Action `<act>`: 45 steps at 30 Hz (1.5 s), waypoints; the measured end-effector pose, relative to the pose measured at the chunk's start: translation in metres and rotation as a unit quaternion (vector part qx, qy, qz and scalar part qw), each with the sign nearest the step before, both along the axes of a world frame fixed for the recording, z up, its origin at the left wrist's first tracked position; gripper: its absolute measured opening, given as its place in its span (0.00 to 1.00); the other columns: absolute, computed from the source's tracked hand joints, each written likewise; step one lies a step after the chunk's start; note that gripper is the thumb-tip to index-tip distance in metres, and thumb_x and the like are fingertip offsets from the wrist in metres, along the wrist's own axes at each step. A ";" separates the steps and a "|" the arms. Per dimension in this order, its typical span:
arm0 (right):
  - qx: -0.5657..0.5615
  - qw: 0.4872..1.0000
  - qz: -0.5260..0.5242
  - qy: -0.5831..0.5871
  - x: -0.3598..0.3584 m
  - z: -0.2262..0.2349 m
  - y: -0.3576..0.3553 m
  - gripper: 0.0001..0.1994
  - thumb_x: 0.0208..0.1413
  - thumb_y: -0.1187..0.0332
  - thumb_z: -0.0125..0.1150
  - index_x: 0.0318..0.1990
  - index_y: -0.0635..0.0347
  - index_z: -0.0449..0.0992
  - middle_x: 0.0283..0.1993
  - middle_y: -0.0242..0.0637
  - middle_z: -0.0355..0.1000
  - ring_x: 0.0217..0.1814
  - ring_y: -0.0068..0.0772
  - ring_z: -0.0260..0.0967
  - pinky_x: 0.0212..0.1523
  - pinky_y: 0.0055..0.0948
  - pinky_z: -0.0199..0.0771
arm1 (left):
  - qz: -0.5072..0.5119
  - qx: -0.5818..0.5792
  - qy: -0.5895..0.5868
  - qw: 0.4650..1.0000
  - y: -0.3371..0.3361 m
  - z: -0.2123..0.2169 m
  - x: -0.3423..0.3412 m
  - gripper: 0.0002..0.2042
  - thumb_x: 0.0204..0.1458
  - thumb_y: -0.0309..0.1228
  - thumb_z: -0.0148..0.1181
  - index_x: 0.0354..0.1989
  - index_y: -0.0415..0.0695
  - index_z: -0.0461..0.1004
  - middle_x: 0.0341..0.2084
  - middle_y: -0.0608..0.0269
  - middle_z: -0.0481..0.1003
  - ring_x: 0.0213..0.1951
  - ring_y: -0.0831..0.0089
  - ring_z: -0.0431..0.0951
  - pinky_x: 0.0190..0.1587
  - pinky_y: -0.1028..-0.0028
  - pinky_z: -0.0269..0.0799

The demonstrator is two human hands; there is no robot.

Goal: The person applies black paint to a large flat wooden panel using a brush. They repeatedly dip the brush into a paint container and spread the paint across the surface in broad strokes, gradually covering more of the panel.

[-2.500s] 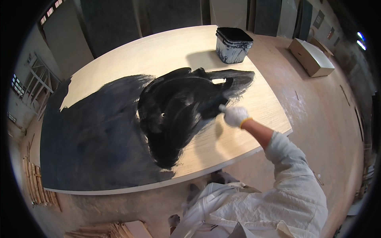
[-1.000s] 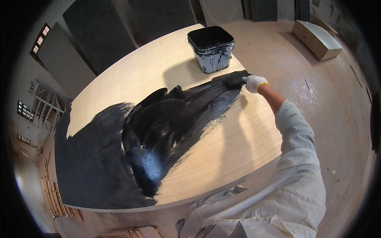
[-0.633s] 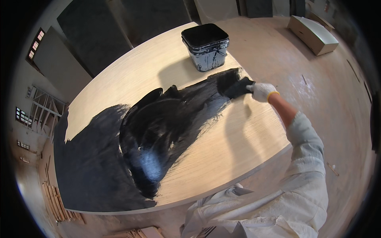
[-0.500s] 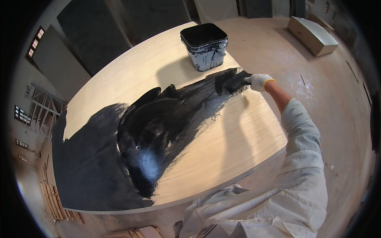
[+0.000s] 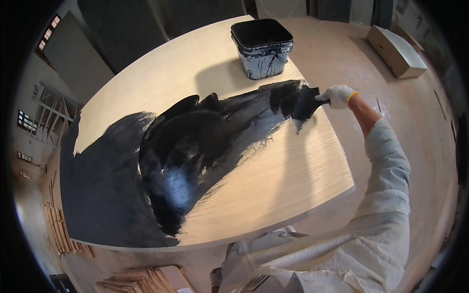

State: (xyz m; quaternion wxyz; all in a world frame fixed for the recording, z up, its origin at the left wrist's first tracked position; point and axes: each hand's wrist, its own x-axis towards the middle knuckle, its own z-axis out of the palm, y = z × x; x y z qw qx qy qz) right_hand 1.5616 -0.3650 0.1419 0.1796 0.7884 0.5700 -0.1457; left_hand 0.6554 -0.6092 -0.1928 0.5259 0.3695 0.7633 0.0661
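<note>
Half of the big wooden board [image 5: 273, 171] is black now; the near right and the far left are bare wood, so I think much is left. Black paint bucket [image 5: 263, 47] sits far. My right hand [image 5: 338, 95] squeezes the wide brush [image 5: 304, 103]. No left hand shows.

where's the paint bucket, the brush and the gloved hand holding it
black paint bucket [image 5: 264, 51], head view, on its paint-streaked front wall
wide paintbrush [image 5: 304, 102], head view, on its black bristle head
right hand [image 5: 337, 95], head view, on the back of the white glove
</note>
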 end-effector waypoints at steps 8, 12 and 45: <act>-0.021 0.999 0.021 0.026 -0.007 0.010 -0.046 0.33 0.55 0.75 0.61 0.67 0.25 0.81 0.53 0.42 0.85 0.52 0.51 0.83 0.54 0.44 0.82 | 0.040 -0.070 0.048 0.996 -0.002 0.061 0.055 0.10 0.60 0.28 0.60 0.33 0.35 0.85 0.22 0.64 0.78 0.23 0.69 0.78 0.29 0.66 0.75; -0.059 0.997 0.044 0.000 -0.053 0.010 -0.034 0.35 0.57 0.73 0.58 0.71 0.22 0.77 0.54 0.42 0.85 0.53 0.48 0.84 0.55 0.43 0.82 | 0.066 -0.055 0.045 0.995 0.006 0.057 0.064 0.10 0.60 0.30 0.61 0.34 0.36 0.85 0.23 0.63 0.80 0.24 0.67 0.80 0.29 0.67 0.75; 0.125 0.969 0.151 0.151 -0.253 -0.036 0.262 0.37 0.51 0.70 0.63 0.74 0.38 0.75 0.57 0.51 0.83 0.60 0.53 0.82 0.63 0.38 0.78 | 0.180 -0.041 -0.082 0.979 0.053 -0.030 -0.055 0.10 0.61 0.30 0.63 0.43 0.36 0.83 0.26 0.60 0.83 0.24 0.74 0.80 0.24 0.72 0.75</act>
